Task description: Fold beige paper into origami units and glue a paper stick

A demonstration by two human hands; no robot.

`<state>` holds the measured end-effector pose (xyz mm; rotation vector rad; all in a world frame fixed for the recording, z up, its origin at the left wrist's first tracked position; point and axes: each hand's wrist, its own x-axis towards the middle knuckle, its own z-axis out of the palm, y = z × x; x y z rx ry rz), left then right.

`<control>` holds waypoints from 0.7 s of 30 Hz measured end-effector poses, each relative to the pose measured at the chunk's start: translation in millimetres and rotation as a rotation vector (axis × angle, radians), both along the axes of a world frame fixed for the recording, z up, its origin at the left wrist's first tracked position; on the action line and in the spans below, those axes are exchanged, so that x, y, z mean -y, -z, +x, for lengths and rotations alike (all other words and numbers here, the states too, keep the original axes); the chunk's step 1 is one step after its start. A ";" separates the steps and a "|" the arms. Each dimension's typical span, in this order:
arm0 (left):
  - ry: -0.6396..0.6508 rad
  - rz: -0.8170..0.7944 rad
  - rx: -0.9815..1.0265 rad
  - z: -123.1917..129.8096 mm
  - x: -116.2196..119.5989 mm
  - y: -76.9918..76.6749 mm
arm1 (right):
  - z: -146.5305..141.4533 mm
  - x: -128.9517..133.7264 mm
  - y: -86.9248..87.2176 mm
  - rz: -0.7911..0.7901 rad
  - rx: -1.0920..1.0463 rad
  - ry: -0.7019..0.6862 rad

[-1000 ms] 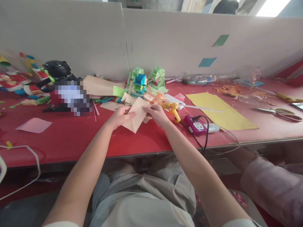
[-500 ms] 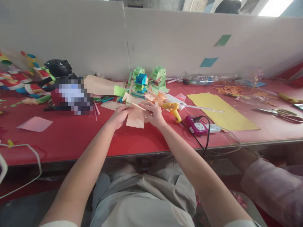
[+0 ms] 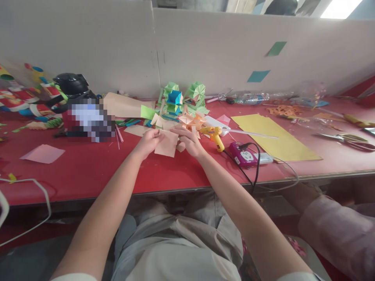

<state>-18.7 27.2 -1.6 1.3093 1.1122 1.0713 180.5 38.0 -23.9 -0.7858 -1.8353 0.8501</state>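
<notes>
A peach square of paper point(image 3: 166, 143) stands tilted toward me near the middle of the red table point(image 3: 117, 171). My left hand point(image 3: 148, 143) pinches its upper left corner between thumb and fingers. Along the upper right edge lies my right hand point(image 3: 190, 141), its fingers stretched out and touching the sheet. A smaller peach piece point(image 3: 181, 147) shows beneath that hand. Just beyond are folded peach paper pieces point(image 3: 191, 118), partly hidden by my fingers. Green and blue pleated paper shapes point(image 3: 175, 97) stand behind them.
At right, a yellow glue gun point(image 3: 216, 138) lies beside a purple power strip point(image 3: 242, 155) with trailing cords. Further right are yellow paper point(image 3: 278, 136) and scissors point(image 3: 345, 139). Pink paper point(image 3: 43, 153) and a black-lidded object point(image 3: 73, 84) are at left. A neighbour's sleeve point(image 3: 336, 230) shows at lower right.
The peach piece held edge-on between both hands has tipped down and is no longer seen edge-on. My right fingers have straightened a little; both arms have barely moved.
</notes>
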 end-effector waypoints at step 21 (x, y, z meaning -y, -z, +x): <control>0.030 0.297 -0.168 0.3 -1.8 6.5 | -4.5 1.6 -0.1 -0.298 -0.075 -0.015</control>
